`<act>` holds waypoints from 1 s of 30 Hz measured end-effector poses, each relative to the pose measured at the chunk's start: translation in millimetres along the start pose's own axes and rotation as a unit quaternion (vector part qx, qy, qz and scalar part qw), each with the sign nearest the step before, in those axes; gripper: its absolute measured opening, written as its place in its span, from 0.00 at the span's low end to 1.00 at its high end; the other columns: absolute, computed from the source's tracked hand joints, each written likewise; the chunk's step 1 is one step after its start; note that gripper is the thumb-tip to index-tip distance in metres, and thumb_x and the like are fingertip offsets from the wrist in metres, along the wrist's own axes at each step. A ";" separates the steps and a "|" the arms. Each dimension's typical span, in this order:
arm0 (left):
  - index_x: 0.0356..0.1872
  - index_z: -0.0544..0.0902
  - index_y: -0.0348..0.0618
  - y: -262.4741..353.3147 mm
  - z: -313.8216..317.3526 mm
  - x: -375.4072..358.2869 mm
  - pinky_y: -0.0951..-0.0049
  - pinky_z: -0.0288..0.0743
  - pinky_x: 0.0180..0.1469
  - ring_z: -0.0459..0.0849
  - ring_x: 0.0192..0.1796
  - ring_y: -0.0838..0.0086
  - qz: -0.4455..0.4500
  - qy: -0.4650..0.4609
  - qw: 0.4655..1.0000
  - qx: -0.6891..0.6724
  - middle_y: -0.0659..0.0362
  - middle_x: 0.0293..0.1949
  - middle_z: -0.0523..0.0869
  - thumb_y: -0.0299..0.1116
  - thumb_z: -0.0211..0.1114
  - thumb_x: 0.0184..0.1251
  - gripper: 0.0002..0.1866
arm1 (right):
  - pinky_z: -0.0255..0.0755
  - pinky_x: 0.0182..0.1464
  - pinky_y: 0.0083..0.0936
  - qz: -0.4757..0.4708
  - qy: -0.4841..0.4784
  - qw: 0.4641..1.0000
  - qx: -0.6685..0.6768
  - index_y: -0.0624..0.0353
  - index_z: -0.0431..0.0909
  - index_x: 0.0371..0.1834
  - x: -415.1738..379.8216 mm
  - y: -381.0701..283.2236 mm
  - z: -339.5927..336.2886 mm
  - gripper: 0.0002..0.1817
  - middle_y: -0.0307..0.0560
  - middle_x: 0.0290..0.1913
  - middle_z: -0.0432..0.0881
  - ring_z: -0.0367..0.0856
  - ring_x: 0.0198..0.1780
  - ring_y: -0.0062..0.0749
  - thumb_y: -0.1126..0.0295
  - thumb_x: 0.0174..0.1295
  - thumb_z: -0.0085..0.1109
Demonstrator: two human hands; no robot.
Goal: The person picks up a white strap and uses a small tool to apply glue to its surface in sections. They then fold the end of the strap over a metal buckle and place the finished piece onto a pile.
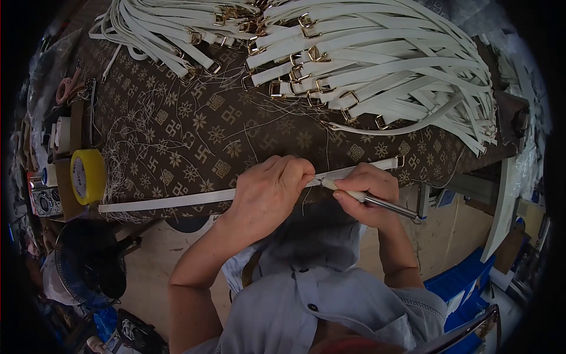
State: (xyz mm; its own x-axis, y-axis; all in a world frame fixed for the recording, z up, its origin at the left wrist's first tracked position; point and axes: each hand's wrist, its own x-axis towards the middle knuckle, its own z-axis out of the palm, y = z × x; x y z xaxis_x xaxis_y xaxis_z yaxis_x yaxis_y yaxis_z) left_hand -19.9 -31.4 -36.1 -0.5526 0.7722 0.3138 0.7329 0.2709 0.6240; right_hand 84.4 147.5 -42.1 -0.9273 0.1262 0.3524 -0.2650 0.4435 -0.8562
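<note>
A long white strap with a metal buckle at its right end lies across the patterned brown cloth, near the front edge. My left hand is closed over the middle of the strap, fingertips pinched together; what they hold is too small to make out. In my right hand is a pen-shaped tool with a white front part and a shiny metal shaft. Its tip meets the strap right beside my left fingertips. Loose thread ends hang near both hands.
White buckled straps are heaped at the back right, with a smaller bundle at the back left. Thread scraps litter the cloth. A yellow tape roll stands at the left edge. A dark fan is below left.
</note>
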 end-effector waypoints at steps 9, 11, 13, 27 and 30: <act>0.36 0.72 0.42 1.0 -0.2 0.3 0.69 0.73 0.29 0.80 0.28 0.66 -0.020 -0.012 1.000 -0.003 0.60 0.29 0.81 0.26 0.66 0.57 0.11 | 0.73 0.29 0.21 0.011 -0.008 1.000 -0.010 0.58 0.82 0.32 0.5 -1.2 0.1 0.11 0.43 0.27 0.82 0.80 0.27 0.30 0.77 0.44 0.71; 0.36 0.72 0.42 0.8 -0.2 0.4 0.69 0.74 0.29 0.80 0.28 0.66 -0.025 -0.012 1.000 -0.003 0.60 0.28 0.80 0.26 0.65 0.57 0.10 | 0.73 0.29 0.21 0.012 -0.006 1.000 -0.006 0.58 0.82 0.32 0.7 -1.3 0.4 0.11 0.43 0.27 0.83 0.80 0.27 0.30 0.77 0.44 0.71; 0.36 0.72 0.43 0.5 0.7 0.2 0.69 0.74 0.29 0.80 0.28 0.66 -0.024 -0.009 1.000 -0.005 0.60 0.28 0.80 0.26 0.65 0.57 0.10 | 0.73 0.29 0.21 0.004 -0.003 1.000 -0.009 0.58 0.82 0.32 0.5 -0.7 0.7 0.11 0.43 0.26 0.82 0.80 0.27 0.30 0.77 0.44 0.71; 0.36 0.73 0.43 0.2 -0.2 0.2 0.68 0.74 0.30 0.80 0.29 0.65 -0.033 -0.018 0.999 -0.012 0.60 0.28 0.80 0.28 0.65 0.59 0.09 | 0.73 0.28 0.22 -0.020 -0.026 0.999 -0.035 0.56 0.84 0.35 0.9 0.8 -2.0 0.13 0.43 0.26 0.81 0.80 0.26 0.30 0.77 0.43 0.72; 0.36 0.73 0.42 -0.4 0.5 -0.2 0.68 0.74 0.30 0.80 0.29 0.65 -0.030 -0.013 0.999 -0.018 0.60 0.28 0.80 0.27 0.65 0.59 0.09 | 0.73 0.28 0.22 -0.024 -0.027 0.999 -0.036 0.56 0.84 0.35 1.7 0.9 -2.0 0.13 0.43 0.27 0.81 0.80 0.27 0.30 0.77 0.43 0.72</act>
State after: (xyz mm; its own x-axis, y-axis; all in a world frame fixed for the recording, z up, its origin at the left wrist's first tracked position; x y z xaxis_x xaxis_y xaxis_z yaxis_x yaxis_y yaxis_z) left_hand -19.9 -31.4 -36.8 -0.5848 0.7694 0.2568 0.6840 0.2975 0.6661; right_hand 83.2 149.8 -41.5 -0.9276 0.0562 0.3693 -0.2910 0.5111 -0.8088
